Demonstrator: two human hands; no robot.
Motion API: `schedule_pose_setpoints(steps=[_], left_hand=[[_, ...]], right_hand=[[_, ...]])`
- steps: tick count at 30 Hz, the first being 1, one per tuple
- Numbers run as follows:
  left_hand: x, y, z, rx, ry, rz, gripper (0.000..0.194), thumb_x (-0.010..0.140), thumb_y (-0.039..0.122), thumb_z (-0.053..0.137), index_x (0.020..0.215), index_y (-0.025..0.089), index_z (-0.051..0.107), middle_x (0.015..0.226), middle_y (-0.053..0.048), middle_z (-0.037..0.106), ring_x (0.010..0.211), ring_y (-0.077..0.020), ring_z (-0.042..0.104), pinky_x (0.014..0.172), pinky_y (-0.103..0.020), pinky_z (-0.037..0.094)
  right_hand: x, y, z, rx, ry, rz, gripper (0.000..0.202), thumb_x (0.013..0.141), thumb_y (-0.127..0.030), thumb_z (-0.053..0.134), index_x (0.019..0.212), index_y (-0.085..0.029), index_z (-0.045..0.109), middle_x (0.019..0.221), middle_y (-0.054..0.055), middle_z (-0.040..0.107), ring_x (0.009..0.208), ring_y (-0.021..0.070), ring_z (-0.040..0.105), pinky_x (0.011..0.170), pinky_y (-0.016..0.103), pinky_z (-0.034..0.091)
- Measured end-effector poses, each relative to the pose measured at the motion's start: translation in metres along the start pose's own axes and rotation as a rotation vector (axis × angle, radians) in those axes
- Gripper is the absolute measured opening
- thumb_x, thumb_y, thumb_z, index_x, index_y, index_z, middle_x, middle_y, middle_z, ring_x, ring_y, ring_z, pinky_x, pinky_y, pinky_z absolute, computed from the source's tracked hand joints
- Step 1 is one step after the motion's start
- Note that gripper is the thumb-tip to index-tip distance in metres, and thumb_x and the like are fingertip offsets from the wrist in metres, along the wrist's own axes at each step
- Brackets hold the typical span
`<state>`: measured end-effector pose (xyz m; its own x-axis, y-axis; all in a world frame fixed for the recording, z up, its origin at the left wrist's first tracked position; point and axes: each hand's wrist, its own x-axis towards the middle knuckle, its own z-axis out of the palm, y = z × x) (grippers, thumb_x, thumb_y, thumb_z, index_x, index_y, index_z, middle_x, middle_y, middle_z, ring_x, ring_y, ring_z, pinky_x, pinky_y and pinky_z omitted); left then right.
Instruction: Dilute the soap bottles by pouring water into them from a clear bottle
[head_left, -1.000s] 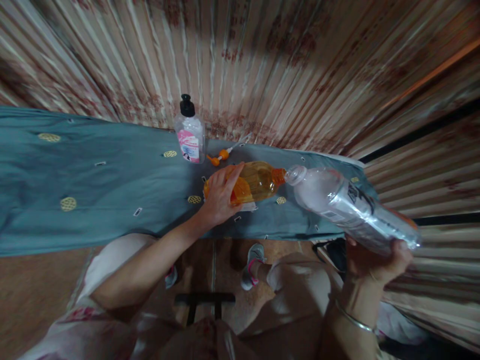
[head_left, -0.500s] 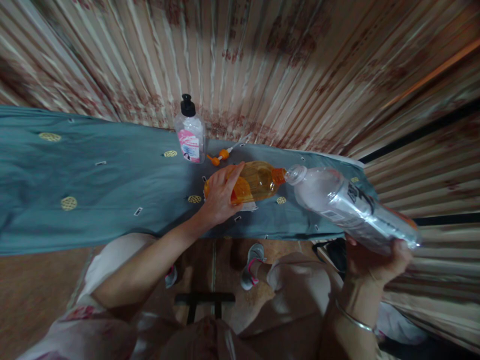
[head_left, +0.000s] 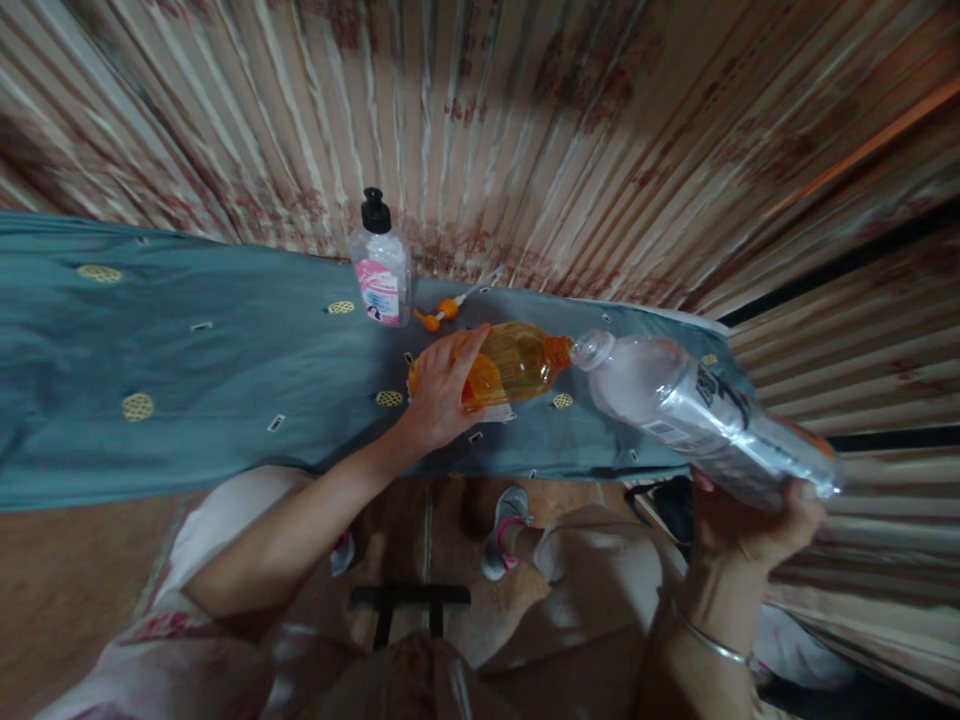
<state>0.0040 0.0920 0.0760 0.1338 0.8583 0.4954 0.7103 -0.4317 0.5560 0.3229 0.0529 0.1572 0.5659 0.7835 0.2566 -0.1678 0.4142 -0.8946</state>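
My left hand (head_left: 442,398) is wrapped round an orange see-through bottle (head_left: 525,362), tipped on its side with its uncapped neck pointing right. In my right hand (head_left: 757,515) is a large clear plastic bottle (head_left: 667,390) with a silver and black label, slanted so its open mouth meets the orange bottle's neck. Whether the two mouths touch or leave a small gap I cannot tell. Behind my left hand lies an orange pump top (head_left: 442,312) with a clear tube. A clear bottle with a black pump and pink label (head_left: 381,280) stands upright beside it.
A blue-green cloth with yellow patterns (head_left: 225,370) covers the narrow table. Pleated floral curtains (head_left: 465,130) hang close behind and at the right. Below the front edge are my legs, shoes (head_left: 504,530) and a dark stool or bar (head_left: 409,598).
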Motion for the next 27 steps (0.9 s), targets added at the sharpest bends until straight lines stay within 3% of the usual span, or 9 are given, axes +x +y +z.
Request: schedule_pose_setpoints(steps=[16,27], left_hand=[[0.0008,0.0013,-0.0010,-0.004,-0.014,-0.004,0.102,0.075,0.031,0.084,0.159,0.024,0.027,0.149,-0.015,0.049,0.135,-0.0354,0.047,0.114,-0.054,0.040],[0.0007,-0.0001,-0.0006,-0.007,-0.011,0.009,0.101,0.075,0.033,0.084,0.159,0.022,0.029,0.149,-0.016,0.049,0.135,-0.0352,0.047,0.115,-0.053,0.039]], right_hand=[[-0.0002,-0.0005,0.0013,-0.007,0.005,-0.001,0.042,0.050,-0.043,0.068,0.089,-0.029,0.069,0.102,-0.001,0.066,0.074,0.0161,0.053,0.038,0.017,0.022],[-0.0005,-0.0015,0.0031,-0.003,-0.038,-0.018,0.040,0.052,-0.043,0.069,0.088,-0.029,0.068,0.094,-0.003,0.062,0.071,0.0149,0.051,0.033,0.019,0.026]])
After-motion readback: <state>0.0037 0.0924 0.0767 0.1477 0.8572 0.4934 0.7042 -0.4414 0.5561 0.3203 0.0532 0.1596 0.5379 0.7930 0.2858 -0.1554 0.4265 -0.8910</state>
